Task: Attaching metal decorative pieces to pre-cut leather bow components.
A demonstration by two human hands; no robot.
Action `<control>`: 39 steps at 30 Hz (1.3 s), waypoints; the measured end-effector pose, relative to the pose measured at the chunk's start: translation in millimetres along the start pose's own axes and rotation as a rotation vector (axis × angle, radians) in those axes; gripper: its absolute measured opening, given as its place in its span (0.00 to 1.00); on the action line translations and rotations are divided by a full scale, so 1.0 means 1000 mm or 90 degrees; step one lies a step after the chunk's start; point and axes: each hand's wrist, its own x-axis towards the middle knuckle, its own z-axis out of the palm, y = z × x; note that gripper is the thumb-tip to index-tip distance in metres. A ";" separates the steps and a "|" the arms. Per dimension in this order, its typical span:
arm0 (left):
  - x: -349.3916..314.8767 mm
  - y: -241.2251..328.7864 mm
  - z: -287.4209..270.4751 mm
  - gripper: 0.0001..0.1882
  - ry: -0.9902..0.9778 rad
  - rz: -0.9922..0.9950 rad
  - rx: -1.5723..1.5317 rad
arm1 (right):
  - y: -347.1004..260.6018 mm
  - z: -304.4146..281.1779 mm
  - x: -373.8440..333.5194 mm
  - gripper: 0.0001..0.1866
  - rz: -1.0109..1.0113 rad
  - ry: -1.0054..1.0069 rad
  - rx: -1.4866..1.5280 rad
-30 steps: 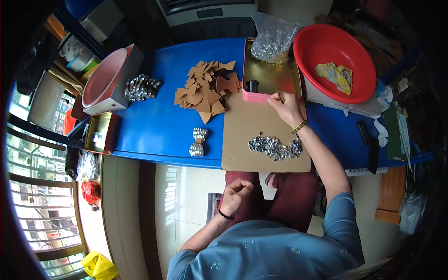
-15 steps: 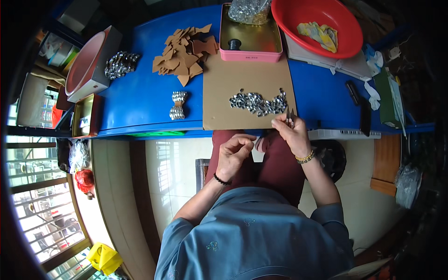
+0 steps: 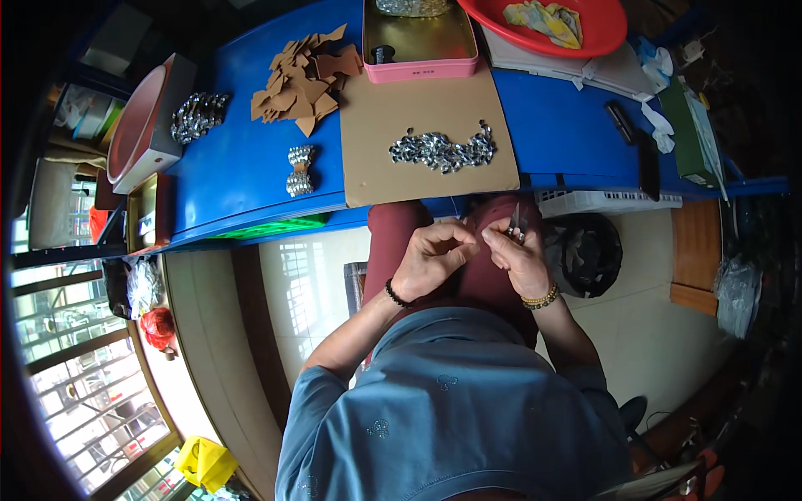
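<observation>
My left hand (image 3: 434,257) is held above my lap just off the table's front edge, thumb and forefinger pinched together; what is between them is too fine to make out. Close beside it, my right hand (image 3: 525,265) is closed round small thread snips (image 3: 517,222), blades pointing up and away from me. The right thumb and fingertip come near the left pinch. Beyond both hands, a heap of shiny silver beads (image 3: 443,153) lies on a flat brown cardboard sheet (image 3: 368,179). Left of the sheet sits a card wound with silver beads (image 3: 301,171).
Brown card pieces (image 3: 292,93) are piled on the blue table (image 3: 234,167), near another silver bead bundle (image 3: 199,115). A pink-edged tin (image 3: 423,70) holds a dark thread spool (image 3: 383,54). A red basin (image 3: 597,37) with a cloth stands at far right. Below is a black bin (image 3: 585,250).
Both hands have drawn closer together, the right one moving back from the cardboard's edge toward my lap with the snips. The whole view has shifted, so the table appears higher.
</observation>
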 end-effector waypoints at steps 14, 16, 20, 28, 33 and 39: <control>-0.011 -0.008 0.008 0.03 0.147 -0.105 -0.090 | 0.000 0.010 0.003 0.06 -0.026 -0.058 -0.077; -0.014 -0.011 0.007 0.03 0.128 -0.067 -0.038 | -0.001 0.008 0.000 0.05 -0.023 -0.068 -0.077; -0.022 -0.008 0.009 0.03 0.071 -0.038 0.009 | -0.006 0.008 -0.010 0.04 -0.034 -0.105 -0.104; -0.027 -0.010 0.010 0.04 0.054 -0.157 -0.083 | -0.009 0.013 -0.014 0.06 0.001 -0.106 -0.154; -0.026 -0.015 0.010 0.04 0.061 -0.149 -0.049 | 0.005 0.008 -0.010 0.06 -0.050 -0.104 -0.202; -0.027 -0.019 0.012 0.04 0.064 -0.142 -0.013 | 0.007 0.010 -0.008 0.06 -0.051 -0.101 -0.182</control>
